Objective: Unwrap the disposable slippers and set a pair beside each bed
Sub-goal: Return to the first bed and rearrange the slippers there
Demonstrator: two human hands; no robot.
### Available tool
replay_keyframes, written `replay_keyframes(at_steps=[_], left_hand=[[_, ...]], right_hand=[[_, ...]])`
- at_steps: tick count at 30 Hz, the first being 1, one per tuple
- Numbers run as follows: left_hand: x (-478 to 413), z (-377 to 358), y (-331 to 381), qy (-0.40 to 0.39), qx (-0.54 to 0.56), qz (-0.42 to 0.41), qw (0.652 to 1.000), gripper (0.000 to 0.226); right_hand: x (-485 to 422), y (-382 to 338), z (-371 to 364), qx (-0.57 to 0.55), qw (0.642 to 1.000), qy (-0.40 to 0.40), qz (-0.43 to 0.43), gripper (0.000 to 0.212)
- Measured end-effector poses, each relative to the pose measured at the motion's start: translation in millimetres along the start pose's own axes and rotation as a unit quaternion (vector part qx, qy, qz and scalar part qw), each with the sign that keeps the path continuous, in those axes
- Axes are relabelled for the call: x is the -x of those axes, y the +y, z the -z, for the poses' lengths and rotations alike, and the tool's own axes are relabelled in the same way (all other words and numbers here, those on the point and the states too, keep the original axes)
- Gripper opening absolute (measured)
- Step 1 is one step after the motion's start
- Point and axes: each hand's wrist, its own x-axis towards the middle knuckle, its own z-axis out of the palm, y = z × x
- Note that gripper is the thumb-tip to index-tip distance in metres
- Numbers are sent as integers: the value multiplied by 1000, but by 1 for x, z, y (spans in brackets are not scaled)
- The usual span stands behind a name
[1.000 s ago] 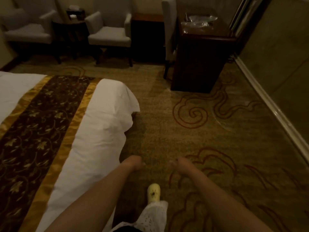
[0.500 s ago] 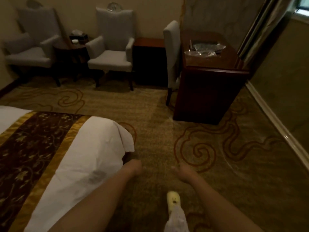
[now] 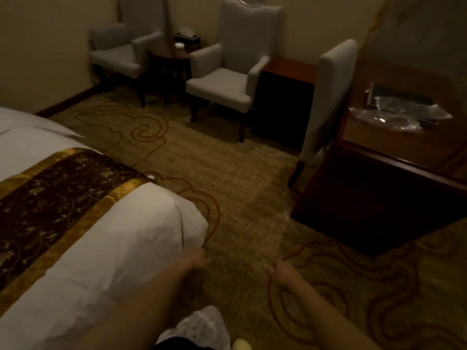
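Observation:
A bed (image 3: 141, 238) with white linen and a brown-and-gold runner (image 3: 50, 195) fills the left. My left hand (image 3: 195, 258) hangs just off the bed's foot corner, fingers loosely curled, holding nothing. My right hand (image 3: 281, 270) hangs over the carpet to its right, also with nothing in it. Clear crumpled plastic wrapping (image 3: 396, 114) lies on the dark wooden desk (image 3: 374, 198) at the right. No slippers show on the floor in this view.
Two pale armchairs (image 3: 222, 82) (image 3: 118, 51) flank a small round table (image 3: 171, 59) with a tissue box at the back wall. A pale desk chair (image 3: 326, 102) stands against the desk, beside a dark cabinet (image 3: 283, 102). Patterned carpet (image 3: 240, 198) lies between bed and desk.
The view has swung up and to the left: the armchairs and back wall came closer to centre, and the desk moved to the right edge. Both hands stay low with nothing in them.

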Motion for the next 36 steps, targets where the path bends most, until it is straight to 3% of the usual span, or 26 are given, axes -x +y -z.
replay_keyframes(at_steps=[8,27,32,36], left_hand=[[-114,77,32,-7,26,48,999,42],[-351,354,63,25,124,88,988,42],[-413,410,34,40,188,156,969,45],[-441,458,19,72,268,228,933,48]], right_hand=[[-124,-25,88,-40,999,3,-8,59],[-428,-202,377,106,990,-21,93,58],[-525,-268,419,163,972,-62,157,59],[-592,-333,459,245,939,-97,219,59]])
